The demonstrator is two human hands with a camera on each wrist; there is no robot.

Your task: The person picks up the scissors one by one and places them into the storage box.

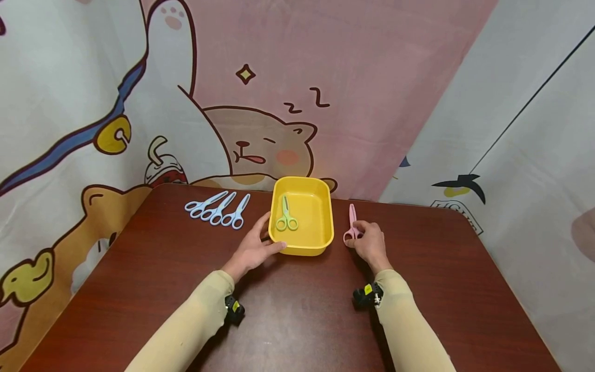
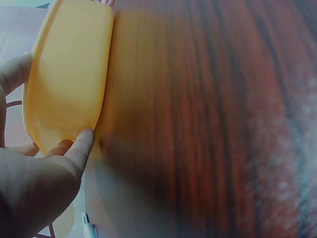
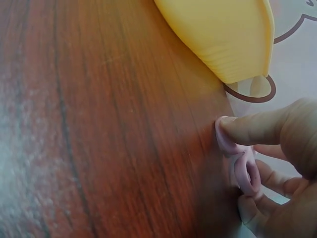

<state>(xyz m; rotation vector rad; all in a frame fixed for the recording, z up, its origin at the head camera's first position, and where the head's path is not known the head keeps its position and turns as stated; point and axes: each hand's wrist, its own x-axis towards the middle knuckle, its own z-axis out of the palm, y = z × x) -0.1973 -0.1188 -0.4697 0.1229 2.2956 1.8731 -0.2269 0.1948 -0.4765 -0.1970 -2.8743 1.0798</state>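
Right hand [image 1: 369,243]: thumb and fingers pinch the handle loops of the pink scissors [image 1: 352,219], which lie near the surface's [image 1: 297,310] far edge, blades toward that edge. Left hand [image 1: 253,250]: spread, touching the yellow bin's [image 1: 312,214] near-left corner. Count: one pink pair; one bin, containing one pair of green scissors [image 1: 285,212]; three pairs of light-blue scissors [image 1: 217,210] near the far-left corner.

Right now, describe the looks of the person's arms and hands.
The left sleeve and right sleeve are plain pale yellow and long, ending at the wrists. The left hand and right hand wear no gloves. A small black left camera and right camera sit at the wrists, each with a yellow mark. No cables show.
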